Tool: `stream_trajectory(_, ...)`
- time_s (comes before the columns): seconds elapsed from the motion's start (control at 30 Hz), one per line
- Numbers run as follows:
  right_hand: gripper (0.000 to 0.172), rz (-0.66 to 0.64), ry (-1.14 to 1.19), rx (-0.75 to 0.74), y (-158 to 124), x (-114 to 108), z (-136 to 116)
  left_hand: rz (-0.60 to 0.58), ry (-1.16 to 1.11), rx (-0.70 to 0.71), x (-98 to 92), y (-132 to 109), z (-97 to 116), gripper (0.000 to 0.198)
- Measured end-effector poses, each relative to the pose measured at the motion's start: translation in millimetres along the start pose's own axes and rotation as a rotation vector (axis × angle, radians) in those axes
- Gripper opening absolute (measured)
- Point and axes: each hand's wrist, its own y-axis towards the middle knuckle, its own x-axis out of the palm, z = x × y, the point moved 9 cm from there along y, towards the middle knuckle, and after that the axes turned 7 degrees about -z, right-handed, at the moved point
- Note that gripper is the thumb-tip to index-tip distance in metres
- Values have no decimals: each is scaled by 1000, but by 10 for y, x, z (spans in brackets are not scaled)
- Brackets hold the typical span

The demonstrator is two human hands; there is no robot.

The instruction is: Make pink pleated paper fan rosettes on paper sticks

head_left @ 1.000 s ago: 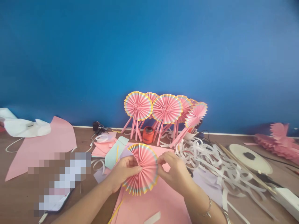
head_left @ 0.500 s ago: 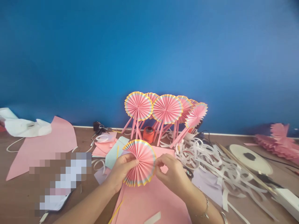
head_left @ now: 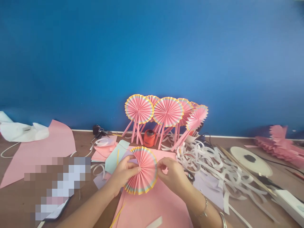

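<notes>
I hold a pleated pink paper fan (head_left: 143, 171) with a yellow and blue rim between both hands, above a pink paper sheet (head_left: 152, 205). My left hand (head_left: 122, 173) pinches its left side near the centre of the pleats. My right hand (head_left: 172, 175) pinches its right edge. The fan is spread into most of a circle. Against the blue wall lean several finished pink fans on stick handles (head_left: 166, 115).
An orange tape roll (head_left: 149, 138) sits under the finished fans. Curled white paper strips (head_left: 213, 161) pile to the right, with a flat white reel (head_left: 250, 156) and more pink pleated paper (head_left: 280, 142) beyond. A large pink sheet (head_left: 40, 148) lies at left.
The fan and both hands shifted slightly; the fan first rose a little, then came back down, its pleats drawn a bit closer together. My view drifted a little.
</notes>
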Motion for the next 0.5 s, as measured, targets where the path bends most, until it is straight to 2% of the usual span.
stream_trajectory(0.07,24,-123,16,19,33,57,69,56,41,-21,-87,28,-56,57)
stream_trajectory(0.13,30,-180,-82,118,65,-14,250,84,111,-16,-140,54,-58,53)
stream_trajectory(0.23,25,-95,-353,367,66,-392,652,89,210,44,-152,79,19,41)
stream_trajectory(0.33,28,-100,-480,495,8,-661,963,119,291,95,-163,78,75,40)
stream_trajectory(0.4,24,-142,-523,528,-47,-730,1103,160,373,105,-196,70,79,47)
stream_trajectory(0.5,18,-191,-551,526,-112,-711,1206,210,537,108,-248,50,82,51)
